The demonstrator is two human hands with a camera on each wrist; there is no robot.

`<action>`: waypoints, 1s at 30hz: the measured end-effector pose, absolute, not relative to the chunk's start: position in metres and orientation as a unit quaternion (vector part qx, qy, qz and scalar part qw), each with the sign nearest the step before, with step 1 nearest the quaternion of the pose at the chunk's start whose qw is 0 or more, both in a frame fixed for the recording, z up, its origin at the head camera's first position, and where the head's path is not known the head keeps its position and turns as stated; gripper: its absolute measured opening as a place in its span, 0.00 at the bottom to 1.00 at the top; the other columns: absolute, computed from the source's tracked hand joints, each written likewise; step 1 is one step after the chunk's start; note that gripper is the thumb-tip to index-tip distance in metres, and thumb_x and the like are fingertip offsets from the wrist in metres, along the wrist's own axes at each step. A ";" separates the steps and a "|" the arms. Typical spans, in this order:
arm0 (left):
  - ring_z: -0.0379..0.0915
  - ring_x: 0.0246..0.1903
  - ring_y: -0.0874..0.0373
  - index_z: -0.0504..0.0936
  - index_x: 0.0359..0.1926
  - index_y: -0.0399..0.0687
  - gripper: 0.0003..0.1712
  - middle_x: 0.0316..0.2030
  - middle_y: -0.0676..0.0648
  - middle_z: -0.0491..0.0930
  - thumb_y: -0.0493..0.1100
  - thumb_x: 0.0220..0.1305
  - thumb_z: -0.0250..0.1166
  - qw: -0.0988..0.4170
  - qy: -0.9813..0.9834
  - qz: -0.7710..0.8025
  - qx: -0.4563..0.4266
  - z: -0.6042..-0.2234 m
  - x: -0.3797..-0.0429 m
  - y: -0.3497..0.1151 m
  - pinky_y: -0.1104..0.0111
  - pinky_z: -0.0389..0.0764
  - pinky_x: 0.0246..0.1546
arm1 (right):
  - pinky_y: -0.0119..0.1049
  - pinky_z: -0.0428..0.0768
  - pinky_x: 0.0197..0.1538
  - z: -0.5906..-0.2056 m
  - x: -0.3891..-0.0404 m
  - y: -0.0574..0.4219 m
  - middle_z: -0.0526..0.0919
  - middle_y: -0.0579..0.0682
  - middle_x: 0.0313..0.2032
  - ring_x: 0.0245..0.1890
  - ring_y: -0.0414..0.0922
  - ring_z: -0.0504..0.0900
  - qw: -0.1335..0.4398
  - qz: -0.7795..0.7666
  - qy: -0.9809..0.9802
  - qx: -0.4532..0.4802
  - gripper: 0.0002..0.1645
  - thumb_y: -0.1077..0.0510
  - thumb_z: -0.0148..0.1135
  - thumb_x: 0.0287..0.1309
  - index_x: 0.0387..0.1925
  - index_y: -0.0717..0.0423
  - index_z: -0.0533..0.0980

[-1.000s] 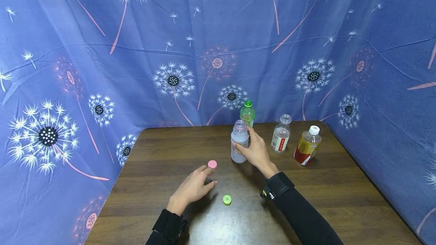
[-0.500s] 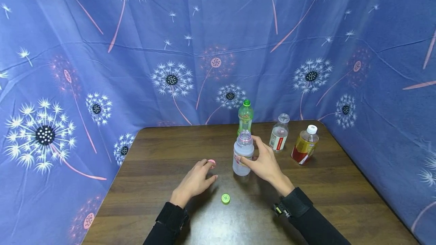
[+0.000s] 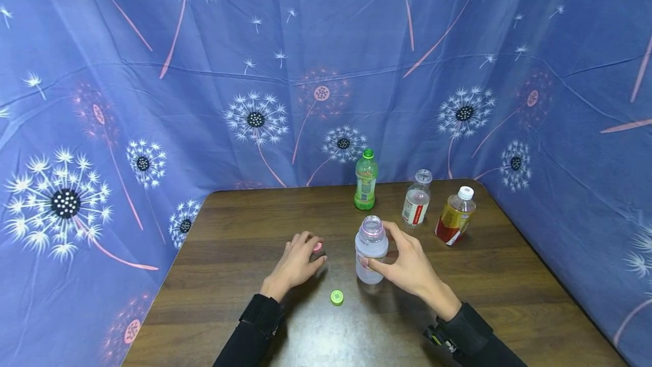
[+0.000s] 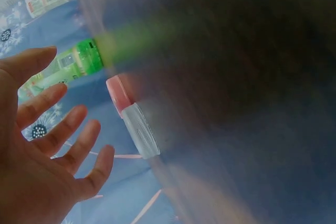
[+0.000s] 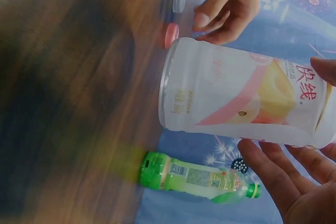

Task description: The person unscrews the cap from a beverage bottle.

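My right hand grips an uncapped, milky translucent bottle between thumb and fingers. It stands upright, and its base seems lifted off the wooden table. A printed label with fruit faces the right wrist view. My left hand hovers low over the table, its fingers loosely bent and holding nothing. Near its fingertips lies a pink cap, partly covered in the head view. Next to that, a clear cap shows in the left wrist view; in the head view the hand hides it. A green cap lies between both hands.
At the table's back stands an uncapped green bottle. To its right are a clear uncapped bottle and a white-capped bottle with a yellow and red label. A blue patterned cloth hangs behind.
My right hand has brought the milky bottle toward me and slightly right, away from the green bottle. My left hand has shifted slightly over the pink cap, now partly covering it.
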State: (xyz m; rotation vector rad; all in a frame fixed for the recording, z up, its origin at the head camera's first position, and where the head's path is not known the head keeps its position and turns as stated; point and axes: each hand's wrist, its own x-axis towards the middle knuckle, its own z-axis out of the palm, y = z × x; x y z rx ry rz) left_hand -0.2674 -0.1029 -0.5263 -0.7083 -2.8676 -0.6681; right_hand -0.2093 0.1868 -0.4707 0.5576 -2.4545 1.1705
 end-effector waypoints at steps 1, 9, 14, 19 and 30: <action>0.70 0.60 0.46 0.78 0.63 0.52 0.26 0.60 0.46 0.75 0.55 0.67 0.67 0.055 -0.946 -0.219 -0.233 -0.527 -0.269 -0.103 0.49 0.71 0.54 | 0.34 0.86 0.39 -0.471 -0.207 0.187 0.84 0.42 0.49 0.39 0.38 0.88 0.182 0.408 -0.873 0.197 0.47 0.42 0.82 0.44 0.65 0.35 0.69; 0.67 0.66 0.43 0.77 0.64 0.51 0.28 0.65 0.44 0.72 0.55 0.68 0.67 0.031 -0.948 -0.210 -0.238 -0.528 -0.276 -0.103 0.44 0.69 0.60 | 0.33 0.86 0.42 -0.476 -0.194 0.190 0.84 0.38 0.49 0.47 0.43 0.86 0.153 0.411 -0.876 0.204 0.47 0.39 0.82 0.44 0.65 0.31 0.68; 0.67 0.66 0.43 0.75 0.67 0.51 0.30 0.66 0.43 0.71 0.54 0.67 0.68 0.032 -0.949 -0.197 -0.244 -0.531 -0.278 -0.104 0.43 0.70 0.60 | 0.30 0.86 0.41 -0.479 -0.185 0.188 0.83 0.37 0.50 0.47 0.42 0.87 0.123 0.433 -0.868 0.209 0.47 0.41 0.83 0.43 0.64 0.29 0.67; 0.68 0.65 0.42 0.70 0.72 0.52 0.36 0.67 0.42 0.71 0.52 0.66 0.69 0.033 -0.950 -0.178 -0.254 -0.533 -0.281 -0.103 0.41 0.71 0.58 | 0.29 0.86 0.40 -0.482 -0.176 0.185 0.82 0.36 0.51 0.49 0.43 0.86 0.091 0.448 -0.865 0.205 0.47 0.44 0.83 0.43 0.64 0.27 0.67; 0.73 0.59 0.43 0.81 0.61 0.53 0.25 0.61 0.43 0.77 0.49 0.64 0.71 0.037 -0.957 -0.120 -0.261 -0.532 -0.287 -0.095 0.43 0.76 0.52 | 0.30 0.86 0.42 -0.487 -0.170 0.185 0.82 0.35 0.52 0.50 0.43 0.86 0.069 0.455 -0.866 0.197 0.47 0.43 0.83 0.44 0.63 0.26 0.67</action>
